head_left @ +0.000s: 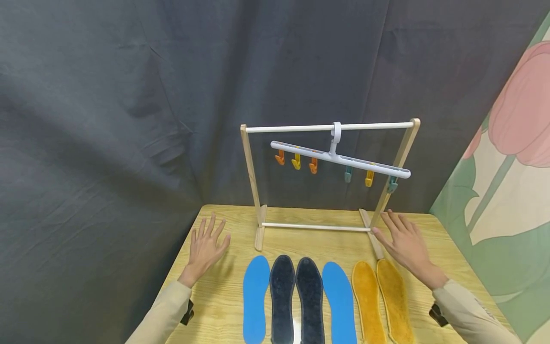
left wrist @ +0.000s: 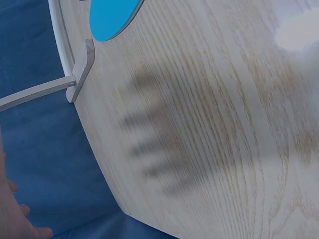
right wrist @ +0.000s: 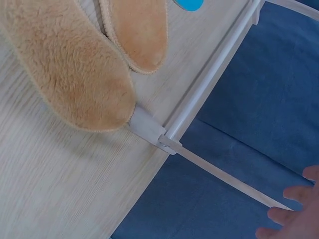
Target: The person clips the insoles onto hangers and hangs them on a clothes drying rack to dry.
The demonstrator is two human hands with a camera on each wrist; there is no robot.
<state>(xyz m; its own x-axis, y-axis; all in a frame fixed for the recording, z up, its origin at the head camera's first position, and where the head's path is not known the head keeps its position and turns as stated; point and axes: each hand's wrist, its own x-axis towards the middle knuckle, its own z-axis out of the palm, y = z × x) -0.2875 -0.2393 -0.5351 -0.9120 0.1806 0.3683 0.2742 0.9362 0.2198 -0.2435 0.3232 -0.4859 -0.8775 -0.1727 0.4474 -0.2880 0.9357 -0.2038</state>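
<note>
My left hand (head_left: 206,246) hovers over the table's left side with fingers spread, holding nothing; its shadow falls on the wood in the left wrist view. On the other side my right hand (head_left: 404,241), also spread and holding nothing, is near the rack's right foot. Between them lies a row of insoles: a blue insole (head_left: 255,298), a black insole (head_left: 282,301), a second black insole (head_left: 310,301), another blue insole (head_left: 339,303), then a yellow fuzzy insole (head_left: 368,301) and its mate (head_left: 394,301). In the right wrist view the fuzzy insole (right wrist: 75,69) overlaps the rack's foot.
A wooden rack (head_left: 251,167) with white rods stands at the table's back. From its top rod hangs a tilted white hanger (head_left: 309,152), lower on the right, carrying several coloured clips (head_left: 296,161). Dark cloth (head_left: 129,119) covers the back; a floral curtain (head_left: 515,191) is at the right.
</note>
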